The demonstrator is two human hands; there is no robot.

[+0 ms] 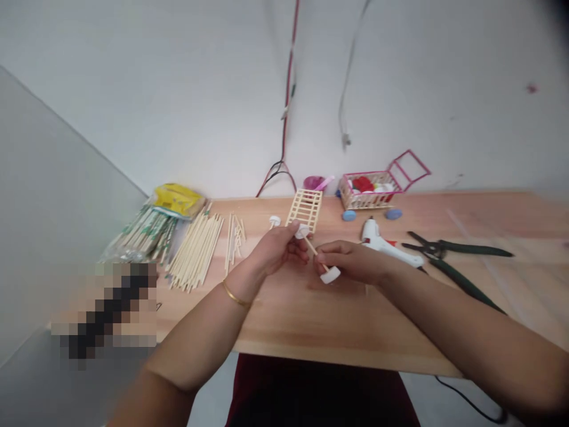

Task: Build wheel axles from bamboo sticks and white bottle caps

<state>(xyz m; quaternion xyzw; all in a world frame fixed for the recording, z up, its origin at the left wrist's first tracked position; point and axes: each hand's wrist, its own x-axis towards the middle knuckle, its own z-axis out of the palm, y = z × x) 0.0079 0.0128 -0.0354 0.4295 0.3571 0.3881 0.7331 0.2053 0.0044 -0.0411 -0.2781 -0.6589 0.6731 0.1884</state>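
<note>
Between my hands is a thin wooden stick [313,247] with a white round wheel at each end, held at a slant above the table. My left hand [284,244] pinches the upper wheel [301,231] between thumb and fingers. Close to the lower wheel [330,275], the fingers of my right hand [344,259] are closed on the stick. Just beyond my left hand lies a small ladder-like frame of sticks [306,207]. Another white wheel piece [274,220] is beside that frame.
Loose wooden sticks [195,255], shorter pieces [235,234] and a yellow packet [178,200] lie left. A toy cart [371,191] with blue wheels stands at the back. On the right are a white glue gun [391,248] and green-handled pliers [471,249].
</note>
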